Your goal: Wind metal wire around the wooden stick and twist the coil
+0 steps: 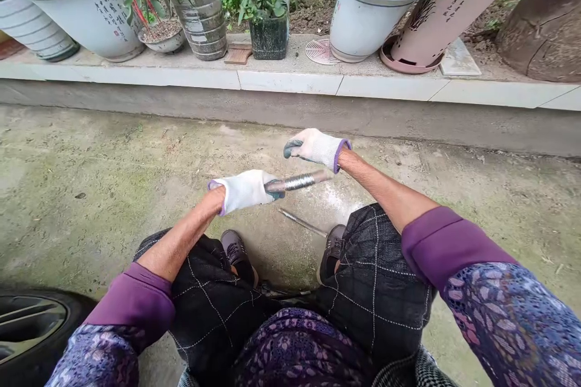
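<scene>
L hand clamps its fingers on metal rod, R hand is near, fingers bent — can't tell if touching — & dark writing on white pot is too small to read.

A ledge is lined with pots: a white pot is placed at ten o'clock, a dark pot at twelve, a pink pot at two. A wheel is partly seen at eight o'clock.
</scene>
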The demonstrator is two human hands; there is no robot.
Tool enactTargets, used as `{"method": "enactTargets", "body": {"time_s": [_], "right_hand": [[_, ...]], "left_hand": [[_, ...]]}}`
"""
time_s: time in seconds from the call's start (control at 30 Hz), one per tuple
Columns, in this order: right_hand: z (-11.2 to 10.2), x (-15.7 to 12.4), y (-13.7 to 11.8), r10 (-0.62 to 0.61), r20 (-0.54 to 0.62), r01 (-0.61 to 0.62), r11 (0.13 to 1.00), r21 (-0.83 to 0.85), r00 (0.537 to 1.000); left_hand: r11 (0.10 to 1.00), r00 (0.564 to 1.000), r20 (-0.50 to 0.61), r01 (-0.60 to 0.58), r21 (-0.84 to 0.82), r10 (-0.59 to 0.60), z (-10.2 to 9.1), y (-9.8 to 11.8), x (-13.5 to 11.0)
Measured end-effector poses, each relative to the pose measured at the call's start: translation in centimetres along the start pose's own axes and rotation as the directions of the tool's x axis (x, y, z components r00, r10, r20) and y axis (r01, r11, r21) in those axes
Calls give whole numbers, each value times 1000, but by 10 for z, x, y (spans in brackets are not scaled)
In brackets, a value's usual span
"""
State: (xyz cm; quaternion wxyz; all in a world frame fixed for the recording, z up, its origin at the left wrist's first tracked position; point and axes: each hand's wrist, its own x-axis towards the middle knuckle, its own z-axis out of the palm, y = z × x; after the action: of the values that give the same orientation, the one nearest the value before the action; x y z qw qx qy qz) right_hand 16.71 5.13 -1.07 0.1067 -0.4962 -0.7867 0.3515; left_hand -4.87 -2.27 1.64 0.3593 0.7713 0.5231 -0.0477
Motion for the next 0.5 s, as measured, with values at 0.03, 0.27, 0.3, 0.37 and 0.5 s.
{"method": "enactTargets", "body": {"time_s": [0.03, 0.27, 0.3, 0.37, 0.5], "right_hand": [[1, 1, -1, 4, 5, -4, 1000, 2, 1000], [5, -4, -23, -40, -22, 39, 999, -27, 999], [5, -7, -26, -57, -27, 56, 997, -46, 998], [6, -13, -32, -91, -37, 87, 992, -96, 995], [6, -24, -42, -77, -2, 74, 972, -222, 997]], "left_hand": [[999, 1000, -16, -3, -50, 3, -7, -1, -4], [904, 950, -278, 8, -427, -140, -34, -24, -2], [911, 936, -307, 36, -411, -175, -35, -29, 2], [952, 910, -350, 125, -279, -222, -37, -37, 12], [880, 914, -336, 341, 331, -228, -29, -45, 32]]}}
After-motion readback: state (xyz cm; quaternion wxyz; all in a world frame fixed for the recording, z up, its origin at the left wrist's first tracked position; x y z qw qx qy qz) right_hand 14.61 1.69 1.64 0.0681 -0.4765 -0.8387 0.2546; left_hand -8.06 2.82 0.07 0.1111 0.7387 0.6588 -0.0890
